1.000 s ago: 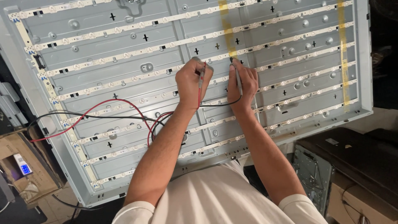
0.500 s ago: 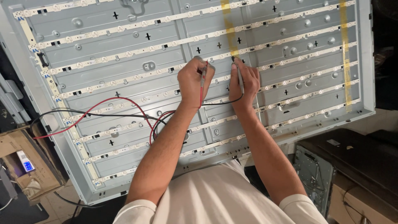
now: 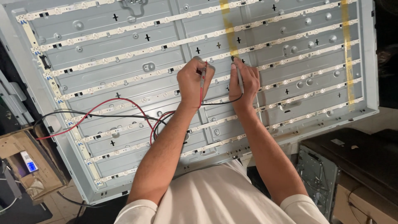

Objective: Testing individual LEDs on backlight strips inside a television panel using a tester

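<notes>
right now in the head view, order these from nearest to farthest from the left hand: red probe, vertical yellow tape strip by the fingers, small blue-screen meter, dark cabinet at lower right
1. red probe, held in the left hand itself.
2. yellow tape strip, just up and to the right of that hand.
3. blue-screen meter and dark cabinet: far lower left and lower right, too close to call.

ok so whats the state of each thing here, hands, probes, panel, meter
left hand: closed around the red probe, tip pressed to an LED strip
right hand: closed around the black probe, tip on the same strip
red probe: held, upright
black probe: held, upright
red lead: slack, looped over the panel
backlight panel: opened, LED strips bare
LED strip: unlit
meter: screen lit, sitting in a cardboard box
</notes>
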